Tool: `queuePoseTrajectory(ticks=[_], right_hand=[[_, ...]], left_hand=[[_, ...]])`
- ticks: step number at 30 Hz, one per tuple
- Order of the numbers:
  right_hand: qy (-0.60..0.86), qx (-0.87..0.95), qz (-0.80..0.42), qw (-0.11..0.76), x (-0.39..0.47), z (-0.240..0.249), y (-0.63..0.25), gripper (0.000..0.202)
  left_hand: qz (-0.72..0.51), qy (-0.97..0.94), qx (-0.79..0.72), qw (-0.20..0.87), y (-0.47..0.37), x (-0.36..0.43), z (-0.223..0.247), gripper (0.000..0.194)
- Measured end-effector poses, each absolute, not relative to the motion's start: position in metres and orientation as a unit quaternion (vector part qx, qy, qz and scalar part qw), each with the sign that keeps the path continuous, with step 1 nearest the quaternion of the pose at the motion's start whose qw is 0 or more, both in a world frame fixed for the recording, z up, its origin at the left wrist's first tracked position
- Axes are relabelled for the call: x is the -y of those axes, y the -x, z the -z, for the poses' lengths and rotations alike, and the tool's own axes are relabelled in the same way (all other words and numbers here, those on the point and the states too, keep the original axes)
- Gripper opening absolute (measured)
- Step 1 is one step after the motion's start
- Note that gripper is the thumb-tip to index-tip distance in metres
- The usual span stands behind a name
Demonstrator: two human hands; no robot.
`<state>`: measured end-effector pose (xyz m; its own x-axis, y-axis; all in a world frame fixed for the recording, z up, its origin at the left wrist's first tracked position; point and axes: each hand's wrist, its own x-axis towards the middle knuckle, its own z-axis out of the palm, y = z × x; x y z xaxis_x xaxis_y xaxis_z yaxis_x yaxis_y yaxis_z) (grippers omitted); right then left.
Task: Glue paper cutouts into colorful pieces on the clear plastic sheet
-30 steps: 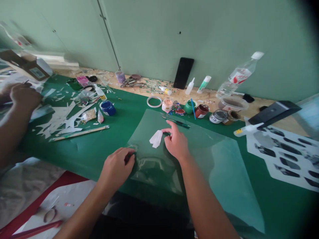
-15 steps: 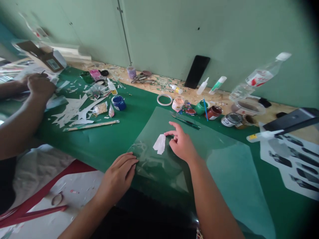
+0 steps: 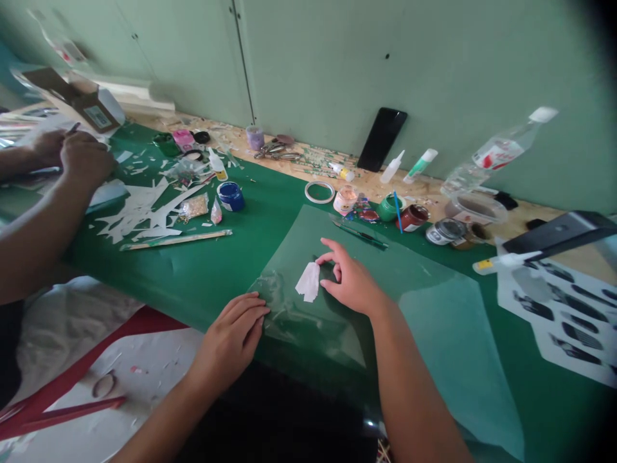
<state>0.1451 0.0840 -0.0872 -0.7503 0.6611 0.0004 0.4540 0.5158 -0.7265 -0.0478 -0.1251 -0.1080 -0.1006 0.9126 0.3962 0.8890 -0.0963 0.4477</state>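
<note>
A small white paper piece (image 3: pixel 308 283) lies on a large clear plastic sheet (image 3: pixel 289 241) spread over the green table. My right hand (image 3: pixel 351 280) hovers at the paper's right edge, index finger stretched out and thumb apart. One of its fingertips is at the paper's upper right corner. Flat on the sheet's left edge rests my left hand (image 3: pixel 236 334), fingers extended, holding nothing. Beyond my right hand, a slim dark green pen-like tool (image 3: pixel 361 235) lies on the sheet.
Paint jars, including a blue one (image 3: pixel 231 196) and a red-brown one (image 3: pixel 413 218), stand behind the sheet. A tape roll (image 3: pixel 319 191), phone (image 3: pixel 382 139) and plastic bottle (image 3: pixel 501 151) are near the wall. At left, another person's hands (image 3: pixel 87 157) work beside paper scraps (image 3: pixel 139 209).
My right thumb has moved left, closer to the paper piece. My left hand stays on the sheet's edge. The other person's hands have shifted slightly.
</note>
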Motion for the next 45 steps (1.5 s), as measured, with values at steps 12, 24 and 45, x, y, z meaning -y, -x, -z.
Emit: queuePoseTrajectory(ticks=[12, 24, 45], right_hand=[[0.324, 0.874, -0.329, 0.152, -0.073, 0.088, -0.133, 0.079], [0.287, 0.889, -0.318, 0.164, -0.059, 0.091, -0.111, 0.075], [0.261, 0.898, -0.311, 0.171, -0.047, 0.096, -0.096, 0.067]], left_hand=[[-0.337, -0.658, -0.673, 0.028, 0.047, 0.125, 0.111, 0.022], [-0.276, -0.591, -0.758, 0.016, 0.057, 0.122, 0.095, 0.018], [-0.261, -0.612, -0.745, -0.046, 0.062, 0.147, 0.11, 0.023]])
